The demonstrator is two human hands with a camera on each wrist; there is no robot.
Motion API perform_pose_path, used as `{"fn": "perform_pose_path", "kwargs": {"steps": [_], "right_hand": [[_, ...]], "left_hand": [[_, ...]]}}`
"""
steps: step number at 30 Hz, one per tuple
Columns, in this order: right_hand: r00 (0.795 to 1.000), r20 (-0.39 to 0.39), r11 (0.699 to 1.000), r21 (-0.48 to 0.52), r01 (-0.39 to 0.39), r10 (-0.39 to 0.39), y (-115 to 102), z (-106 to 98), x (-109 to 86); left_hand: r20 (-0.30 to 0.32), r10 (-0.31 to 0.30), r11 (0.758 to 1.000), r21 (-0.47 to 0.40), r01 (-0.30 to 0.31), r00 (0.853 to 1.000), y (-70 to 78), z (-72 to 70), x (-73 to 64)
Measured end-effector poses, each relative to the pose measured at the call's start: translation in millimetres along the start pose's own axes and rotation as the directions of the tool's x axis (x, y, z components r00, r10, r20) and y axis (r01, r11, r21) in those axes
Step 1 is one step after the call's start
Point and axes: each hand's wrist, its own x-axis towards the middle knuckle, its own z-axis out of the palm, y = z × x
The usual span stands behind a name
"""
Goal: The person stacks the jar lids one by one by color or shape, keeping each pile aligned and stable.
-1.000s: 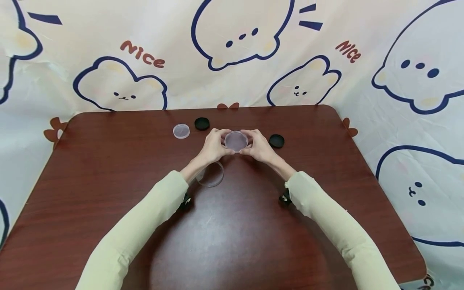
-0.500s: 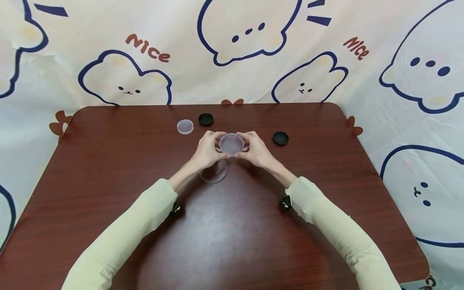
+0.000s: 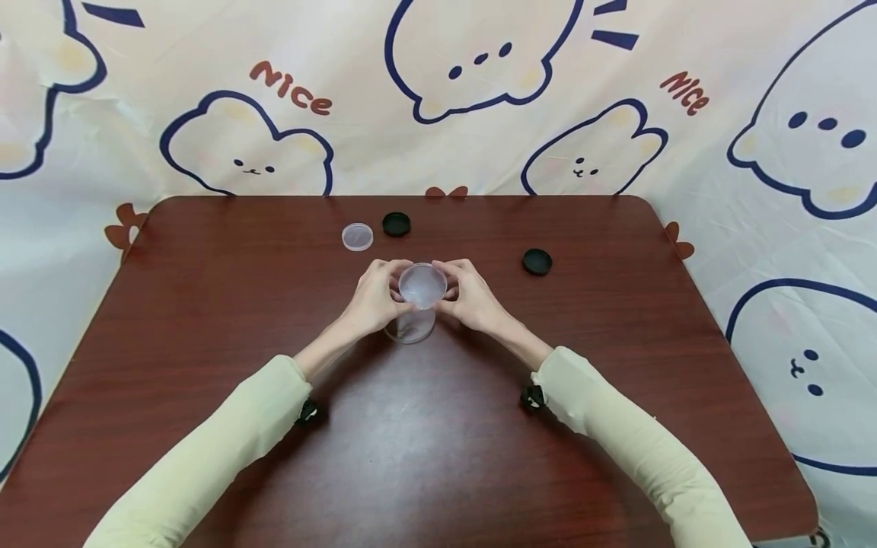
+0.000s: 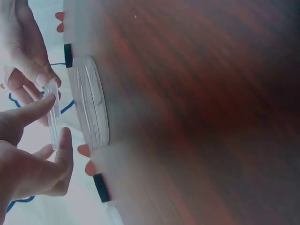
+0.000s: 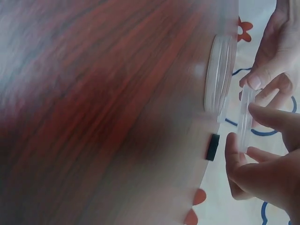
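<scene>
Between both hands a clear round petri dish (image 3: 422, 287) is held above the table, its thin edge showing in the left wrist view. My left hand (image 3: 374, 298) pinches one side with thumb and fingers. On the opposite side my right hand (image 3: 473, 295) does the same. Below the held dish, a larger clear petri dish (image 3: 415, 327) lies on the table, partly hidden behind it and the left hand. From the right wrist the larger dish (image 5: 218, 77) appears flat, with a gap between it and the raised petri dish (image 5: 245, 122).
Toward the back of the brown table (image 3: 274, 251) lie a small clear dish (image 3: 358, 237) and a black round dish or lid (image 3: 396, 224). Another black round piece (image 3: 537, 262) is right of the hands. A patterned cloth (image 3: 370, 152) hangs behind the table.
Both hands have carried the petri dish left and toward the person, so it now overlaps the larger dish in the head view. The head view has shifted slightly.
</scene>
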Motion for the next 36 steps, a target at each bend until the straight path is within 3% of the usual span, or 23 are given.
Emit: {"fn": "perform_pose_path", "kwargs": {"steps": [10,20,26,36], "right_hand": [[0.998,0.057,0.999,-0.049,0.011,-0.008,-8,12,-6.8],[0.995,0.094,0.996,-0.088,0.035,-0.027,-10,20,-13.0],[0.992,0.127,0.994,-0.106,0.041,-0.028,-10,19,-11.9],[0.989,0.139,0.990,-0.128,0.065,-0.047,-7,22,-9.7]], "left_hand": [[0.036,-0.036,0.999,0.001,0.036,0.999,-3.7,-5.4,-19.1],[0.055,-0.036,0.999,0.037,0.034,0.998,-4.5,-7.9,-32.0],[0.072,-0.061,0.998,0.029,0.059,0.996,-6.5,-7.7,-33.5],[0.058,-0.041,0.999,0.020,0.040,0.997,-11.9,-6.1,-32.8]]}}
